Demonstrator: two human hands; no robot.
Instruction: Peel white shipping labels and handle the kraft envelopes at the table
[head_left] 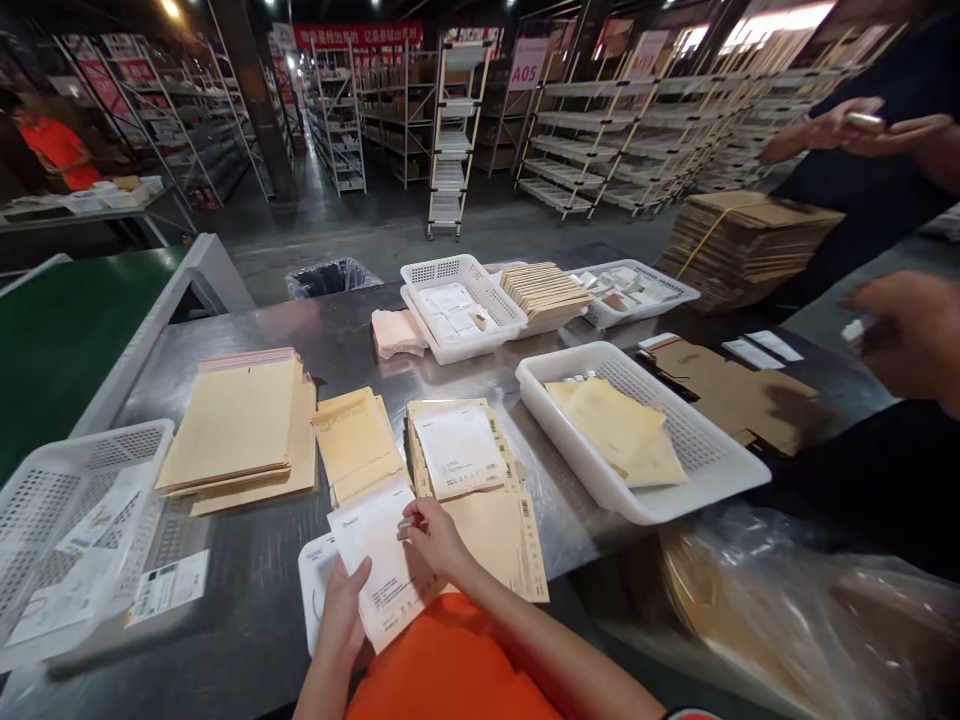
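Note:
My left hand [342, 610] grips the lower left edge of a white printed packet [379, 565], thumb on top. My right hand [431, 535] pinches the same packet at its right edge, fingers closed on it. A tan padded envelope [502, 545] lies under and to the right of the packet. Just beyond sit a stack of white-labelled envelopes [459, 450] and a stack of plain tan envelopes [356, 440]. A white tray corner [313, 575] shows beneath the packet.
A larger envelope pile [236, 425] lies left. White baskets stand around: one at the left edge [67, 470], one holding tan envelopes [697, 455], several at the back [450, 275]. Other people's hands [911, 335] reach in at right beside stacked cardboard [742, 245].

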